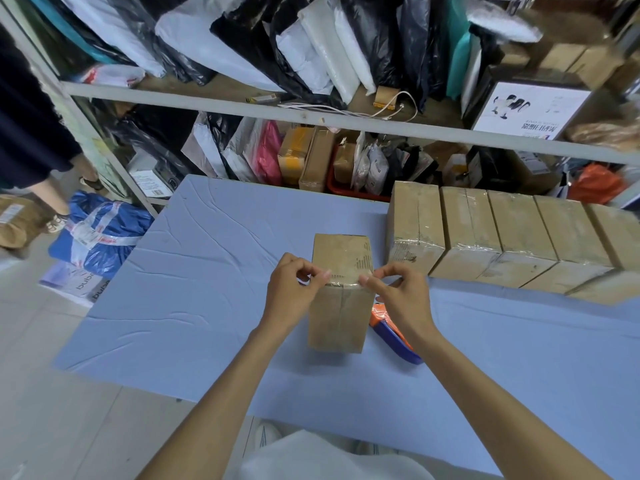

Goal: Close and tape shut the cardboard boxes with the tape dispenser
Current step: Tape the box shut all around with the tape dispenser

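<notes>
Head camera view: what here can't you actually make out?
Head view, the dispenser: mostly hidden behind the box and the right hand wrist; only orange and blue parts show.
What the box holds: hidden, flaps closed.
The tape: clear, its ends covered by the pinching fingers of the left hand and right hand.
The last box of the taped row: cut off by the right edge.
The print on the box top: too blurred to read.

Middle box (pixel 337 317): brown cardboard, upright, flaps closed, at the scene's centre, with a seam running down its near face.
Tape strip (pixel 346 277): clear, stretched across the middle box's near top edge.
Tape dispenser (pixel 388 332): orange and blue, lying just right of the middle box, partly hidden.
Taped boxes (pixel 502 233): five in a row, shut, touching side by side, far right.
</notes>
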